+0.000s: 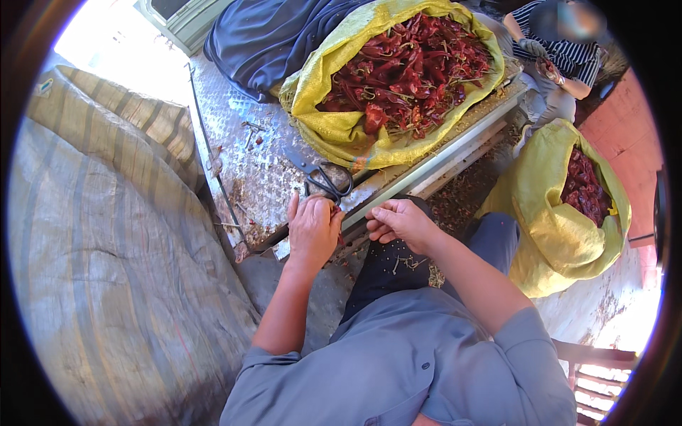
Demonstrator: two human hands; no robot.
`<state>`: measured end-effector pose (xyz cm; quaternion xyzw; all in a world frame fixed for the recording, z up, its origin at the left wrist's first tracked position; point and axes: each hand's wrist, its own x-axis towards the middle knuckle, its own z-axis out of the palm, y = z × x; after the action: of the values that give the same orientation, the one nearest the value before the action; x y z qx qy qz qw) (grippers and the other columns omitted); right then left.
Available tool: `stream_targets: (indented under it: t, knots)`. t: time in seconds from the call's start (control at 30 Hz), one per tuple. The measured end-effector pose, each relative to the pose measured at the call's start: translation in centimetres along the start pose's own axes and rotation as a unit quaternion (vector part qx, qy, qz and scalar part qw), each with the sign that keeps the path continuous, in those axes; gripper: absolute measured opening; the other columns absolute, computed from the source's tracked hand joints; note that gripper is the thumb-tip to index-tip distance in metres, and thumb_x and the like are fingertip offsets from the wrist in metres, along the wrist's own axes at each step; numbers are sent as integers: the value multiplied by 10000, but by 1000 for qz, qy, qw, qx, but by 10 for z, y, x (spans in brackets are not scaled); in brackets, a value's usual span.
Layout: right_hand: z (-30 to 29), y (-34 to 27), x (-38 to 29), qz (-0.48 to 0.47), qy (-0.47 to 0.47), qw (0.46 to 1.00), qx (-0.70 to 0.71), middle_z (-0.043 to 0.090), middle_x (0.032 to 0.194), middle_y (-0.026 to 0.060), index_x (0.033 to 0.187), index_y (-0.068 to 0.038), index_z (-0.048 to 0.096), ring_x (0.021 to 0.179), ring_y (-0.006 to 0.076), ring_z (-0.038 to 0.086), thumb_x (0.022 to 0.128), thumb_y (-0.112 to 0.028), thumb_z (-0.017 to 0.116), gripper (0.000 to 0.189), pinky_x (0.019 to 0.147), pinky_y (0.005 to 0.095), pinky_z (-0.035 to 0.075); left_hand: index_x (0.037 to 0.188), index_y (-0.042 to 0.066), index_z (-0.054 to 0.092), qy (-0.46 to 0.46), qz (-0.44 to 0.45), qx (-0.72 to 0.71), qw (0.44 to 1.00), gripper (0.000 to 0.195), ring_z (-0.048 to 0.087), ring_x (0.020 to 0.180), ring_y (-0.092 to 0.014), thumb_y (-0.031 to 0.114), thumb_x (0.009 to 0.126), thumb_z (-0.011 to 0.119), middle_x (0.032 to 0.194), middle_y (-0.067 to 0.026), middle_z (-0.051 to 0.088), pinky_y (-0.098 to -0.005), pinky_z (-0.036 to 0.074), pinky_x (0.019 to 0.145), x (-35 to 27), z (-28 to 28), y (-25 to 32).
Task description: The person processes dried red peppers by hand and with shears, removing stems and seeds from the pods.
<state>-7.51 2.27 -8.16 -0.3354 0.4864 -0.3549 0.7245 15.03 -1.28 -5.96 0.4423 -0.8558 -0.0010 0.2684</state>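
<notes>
My left hand is at the near edge of a worn metal-topped table, its fingers curled on a dark red dried chili that shows beside the thumb. A short way to the right, my right hand is raised over my thigh, thumb against the curled fingers; whether anything small is between them cannot be told. Black-handled scissors lie on the table just beyond my left hand. Behind them an open yellow woven sack is full of dried red chilies with stems.
A second yellow sack of chilies stands on the floor at the right. Past it sits another person in a striped top, holding chilies. Striped woven sheeting fills the left. Dark cloth lies behind the table sack. Stems lie on my leg.
</notes>
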Motion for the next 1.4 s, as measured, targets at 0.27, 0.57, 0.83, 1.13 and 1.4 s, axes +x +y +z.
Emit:
stream_targets:
  t: [0.27,0.57,0.83,1.13,1.4]
  knots:
    - [21,32,33,92,-113,947,287,716,1133,118,1169,-87,659,1010,240,696,1085,-392,403,407,824,378,556,1007,56,626,25,13,-77,997,194,647,1013,-308,144,865,725,993,-121,680,-509,376,1088,-43,2,14]
    - [34,63,43,106,-153,962,199,723,927,17,1014,-116,683,762,129,691,977,-503,617,394,650,256,546,960,78,674,-62,-20,-191,979,143,677,878,-280,151,851,731,870,-75,698,-492,393,1079,-62,-12,21]
    - [10,29,-1,-9,-174,985,13,684,889,10,1006,-95,660,810,100,658,893,-250,739,207,730,241,526,1005,92,664,-106,-33,-247,963,287,674,965,-267,176,776,815,913,-68,706,-488,393,1122,-62,-19,44]
    - [-18,11,-73,-173,-9,981,88,693,950,97,1043,-10,593,778,162,647,832,-185,755,319,731,291,519,1073,43,679,-73,-32,-384,920,269,656,949,-247,18,818,763,998,-109,676,-346,523,841,-3,-4,79]
    - [-46,20,-99,-208,57,942,257,681,913,46,1027,-85,587,760,151,679,833,-110,783,277,663,238,476,1272,8,635,-164,-34,-512,842,318,594,1149,-174,-35,959,595,1256,-96,570,-289,499,950,26,23,118]
